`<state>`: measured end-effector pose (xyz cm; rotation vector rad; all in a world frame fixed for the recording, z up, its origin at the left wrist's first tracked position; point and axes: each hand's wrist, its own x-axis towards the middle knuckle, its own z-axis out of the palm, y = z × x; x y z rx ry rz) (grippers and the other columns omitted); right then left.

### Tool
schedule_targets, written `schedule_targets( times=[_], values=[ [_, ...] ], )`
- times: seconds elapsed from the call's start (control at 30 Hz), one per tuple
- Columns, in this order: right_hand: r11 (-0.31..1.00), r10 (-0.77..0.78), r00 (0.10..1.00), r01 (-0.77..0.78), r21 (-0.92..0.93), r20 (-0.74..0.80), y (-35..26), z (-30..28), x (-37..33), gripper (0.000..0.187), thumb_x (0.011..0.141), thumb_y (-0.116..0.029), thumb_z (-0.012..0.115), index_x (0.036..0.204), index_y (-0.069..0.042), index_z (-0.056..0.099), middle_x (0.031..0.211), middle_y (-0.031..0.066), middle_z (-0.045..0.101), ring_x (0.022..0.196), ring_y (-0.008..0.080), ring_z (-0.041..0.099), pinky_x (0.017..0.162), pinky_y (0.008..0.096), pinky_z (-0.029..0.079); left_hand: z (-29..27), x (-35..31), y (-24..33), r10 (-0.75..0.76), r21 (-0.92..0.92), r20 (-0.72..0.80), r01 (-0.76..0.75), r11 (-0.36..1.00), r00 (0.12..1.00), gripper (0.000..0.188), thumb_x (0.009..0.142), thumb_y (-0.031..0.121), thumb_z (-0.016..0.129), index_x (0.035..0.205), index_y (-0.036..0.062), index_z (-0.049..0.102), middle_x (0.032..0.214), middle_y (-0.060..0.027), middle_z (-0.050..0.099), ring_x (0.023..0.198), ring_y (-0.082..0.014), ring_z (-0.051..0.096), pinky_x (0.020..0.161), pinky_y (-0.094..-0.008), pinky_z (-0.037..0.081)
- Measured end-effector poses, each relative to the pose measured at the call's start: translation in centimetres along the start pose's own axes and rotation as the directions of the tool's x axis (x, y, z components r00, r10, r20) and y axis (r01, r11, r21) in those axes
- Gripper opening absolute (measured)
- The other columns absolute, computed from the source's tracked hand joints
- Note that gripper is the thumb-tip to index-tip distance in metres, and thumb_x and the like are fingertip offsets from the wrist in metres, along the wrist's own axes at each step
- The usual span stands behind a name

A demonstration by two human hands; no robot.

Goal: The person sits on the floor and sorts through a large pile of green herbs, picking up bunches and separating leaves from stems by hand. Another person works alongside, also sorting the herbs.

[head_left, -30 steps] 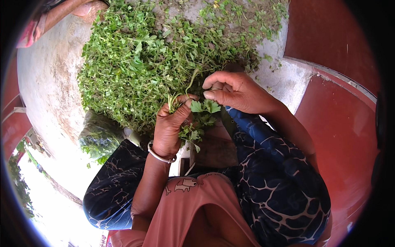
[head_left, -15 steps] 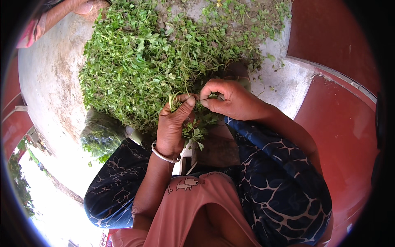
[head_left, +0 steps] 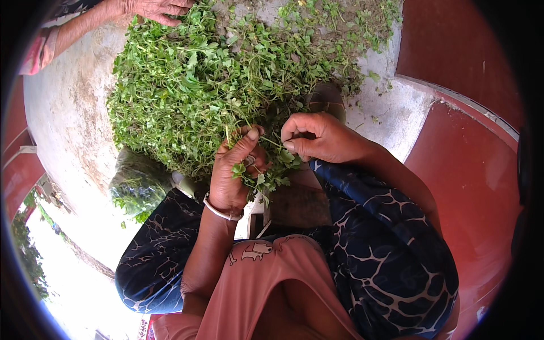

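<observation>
My left hand (head_left: 229, 175), with a white bangle at its wrist, is closed round a small bunch of leafy green herb sprigs (head_left: 266, 180). Their leaves hang out below its fingers, and pale stem ends stick up by the thumb. My right hand (head_left: 328, 137) is just to the right, thumb and forefinger pinched together. A thin green stem (head_left: 272, 141) runs from the left hand's fingers to that pinch. Beyond both hands a wide heap of the same leafy herbs (head_left: 175, 96) lies on the ground.
Another person's hand (head_left: 161, 10) touches the heap's far left edge. A clear plastic bag of greens (head_left: 139, 184) lies left of my left knee. My shoe (head_left: 327, 101) is at the heap's near edge. Red surfaces (head_left: 459, 51) border the pale concrete (head_left: 391, 122) on the right.
My hands have drawn slightly apart, the left down and leftward, the right a little rightward. The sprigs show more below the left hand. The other person's hand has reached onto the heap.
</observation>
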<state>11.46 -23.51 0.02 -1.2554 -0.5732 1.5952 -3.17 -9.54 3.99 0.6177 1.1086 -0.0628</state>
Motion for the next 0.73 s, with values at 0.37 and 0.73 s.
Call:
schedule_targets(
  times=[0.37, 0.73],
  values=[
    [0.937, 0.015, 0.997, 0.010, -0.348, 0.070, -0.9, -0.2, -0.1, 0.046, 0.080, -0.005, 0.058, 0.126, -0.009, 0.051, 0.075, 0.0033, 0.060, 0.066, 0.0077, 0.053, 0.064, 0.0242, 0.044, -0.2, -0.1, 0.3, 0.048, 0.065, 0.015, -0.049, 0.997, 0.999, 0.026, 0.088, 0.032, 0.060, 0.094, 0.0072, 0.057, 0.056, 0.0071, 0.036, 0.052, -0.0068, 0.039, 0.049, -0.0235, 0.034],
    [0.989, 0.058, 0.989, -0.076, -0.130, -0.134, -0.1, -0.6, -0.3, 0.015, 0.084, -0.012, 0.056, 0.096, -0.005, 0.062, 0.079, 0.0070, 0.066, 0.067, 0.0167, 0.061, 0.065, 0.0291, 0.047, -0.4, 0.1, 0.1, 0.214, 0.137, -0.015, -0.210, 0.968, 0.977, 0.025, 0.093, 0.032, 0.053, 0.091, 0.0072, 0.054, 0.077, 0.0004, 0.051, 0.069, -0.0124, 0.045, 0.069, -0.0291, 0.039]
  ],
)
